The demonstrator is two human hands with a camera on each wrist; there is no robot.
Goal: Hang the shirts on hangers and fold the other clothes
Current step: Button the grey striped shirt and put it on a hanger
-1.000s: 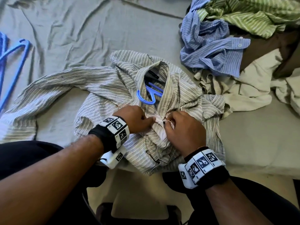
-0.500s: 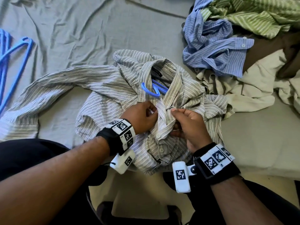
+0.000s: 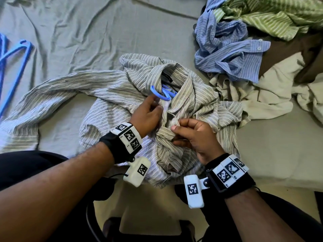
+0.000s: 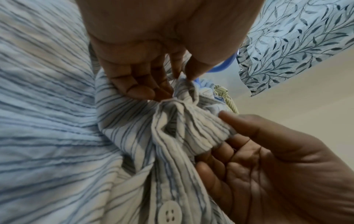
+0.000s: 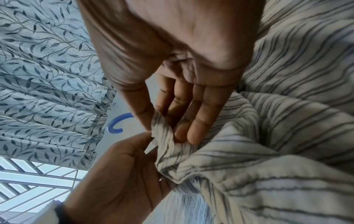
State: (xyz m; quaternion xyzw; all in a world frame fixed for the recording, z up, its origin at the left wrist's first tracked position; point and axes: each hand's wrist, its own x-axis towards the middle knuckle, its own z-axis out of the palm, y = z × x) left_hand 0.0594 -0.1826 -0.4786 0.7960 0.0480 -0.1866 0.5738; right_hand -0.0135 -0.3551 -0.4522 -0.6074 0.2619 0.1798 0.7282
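A cream shirt with thin dark stripes (image 3: 201,102) lies crumpled on the bed, one sleeve stretched out to the left. A blue hanger (image 3: 158,94) is inside it, its hook poking out at the collar. My left hand (image 3: 156,104) sits just below the hook and pinches the left front edge near the neck; the left wrist view shows thumb and forefinger closed on a fold (image 4: 182,78). My right hand (image 3: 177,125) pinches the opposite front edge, thumb against fingers (image 5: 162,131). A white button (image 4: 169,213) shows lower on the placket.
Spare blue hangers (image 3: 15,55) lie at the far left of the grey sheet (image 3: 104,32). A heap at the right holds a blue striped shirt (image 3: 232,51), a green striped shirt (image 3: 271,16), a cream garment (image 3: 262,95) and a brown one (image 3: 288,55). The bed edge runs just before my knees.
Both hands have moved up the shirt front from a lower button toward the collar. The left hand now lies beside the hanger hook, and the right wrist has turned outward.
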